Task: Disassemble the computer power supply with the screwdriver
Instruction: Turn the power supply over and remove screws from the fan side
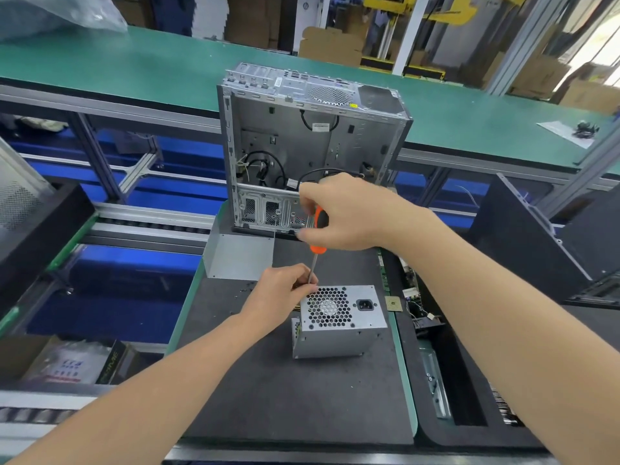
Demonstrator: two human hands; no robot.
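Note:
A grey metal power supply [339, 327] stands on the dark mat [268, 397], its honeycomb fan grille and power socket facing up toward me. My right hand [345, 213] grips the orange and black handle of a screwdriver [317, 243] held upright, its thin shaft pointing down at the unit's top left corner. There my left hand [281, 293] pinches the lower shaft with its fingertips, resting against the corner of the case. The screwdriver's tip is hidden behind those fingers.
An opened, gutted computer case [302, 146] stands upright behind the mat. A loose grey metal cover [238, 256] lies to the left of it. Small screws [246, 290] dot the mat. Circuit boards and parts [422, 317] fill a tray at right. A green conveyor belt [151, 68] runs behind.

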